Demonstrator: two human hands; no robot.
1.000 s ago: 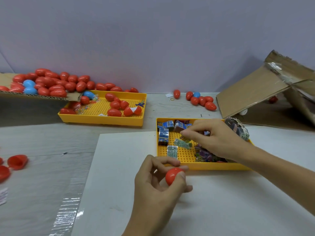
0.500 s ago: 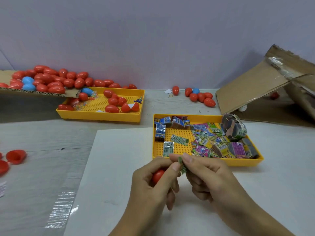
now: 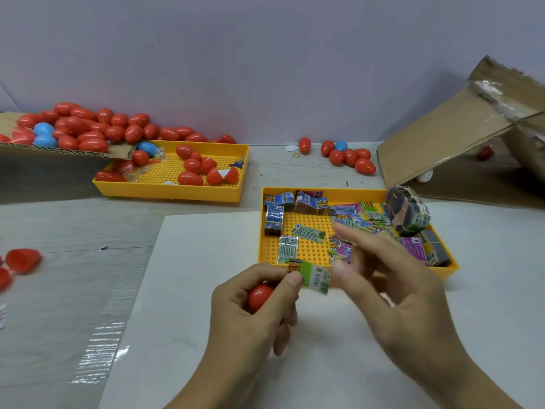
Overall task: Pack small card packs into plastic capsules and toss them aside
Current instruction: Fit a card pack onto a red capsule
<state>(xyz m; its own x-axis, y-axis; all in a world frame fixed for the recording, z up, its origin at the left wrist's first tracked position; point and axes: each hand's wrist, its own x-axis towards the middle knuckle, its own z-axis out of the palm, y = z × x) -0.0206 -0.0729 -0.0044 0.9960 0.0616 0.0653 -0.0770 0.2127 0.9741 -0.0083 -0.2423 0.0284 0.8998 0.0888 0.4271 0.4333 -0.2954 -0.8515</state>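
The left hand (image 3: pixel 253 302) grips a red capsule (image 3: pixel 259 296) and pinches a green card pack (image 3: pixel 312 275). The right hand (image 3: pixel 392 293) hovers, fingers loosely spread, empty. Behind, one yellow tray (image 3: pixel 448 268) holds card packs; another (image 3: pixel 165 191) holds red capsules.

hands over the white sheet (image 3: pixel 182 290) on the desk (image 3: pixel 53 225)
left hand (image 3: pixel 253 314) gripping red capsule (image 3: pixel 259 296) and pinching green card pack (image 3: pixel 312 274); right hand (image 3: pixel 392 290) open beside it, blurred, before yellow tray (image 3: pixel 324 249) of packs.

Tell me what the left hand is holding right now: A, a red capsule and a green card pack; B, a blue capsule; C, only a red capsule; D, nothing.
A: the left hand grips a red capsule in its palm while thumb and fingertips pinch a green card pack.
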